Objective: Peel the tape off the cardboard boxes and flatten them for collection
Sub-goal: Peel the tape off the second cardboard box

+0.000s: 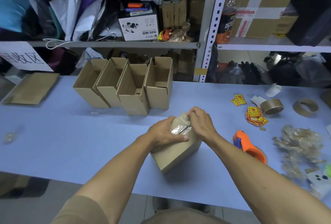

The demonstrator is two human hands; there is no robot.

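Two bare forearms reach in from the bottom edge to a small brown cardboard box (176,150) standing tilted on the pale blue tabletop (75,137), just in front of the person. Left hand (165,131) wraps the box's upper end, fingers curled over the top, thumb lying along the near face. Right hand (200,123) pinches at the far top edge, where a strip of clear glossy tape (180,129) crosses the flaps; fingertips hidden, so whether the tape end is actually caught can't be told.

Step in hand, by my read: tape peel on this box, start of the pull. Next move likely needs the left hand bracing firm while the right draws the strip back low along the seam, then flaps opened and box pressed flat.

Behind: four open brown cardboard boxes (125,84) in a row, not yet flattened. One flattened brown cardboard sheet (32,88) far left. Heap of crumpled peeled tape (299,145) to the right, orange tape dispenser (250,147) beside the right forearm.
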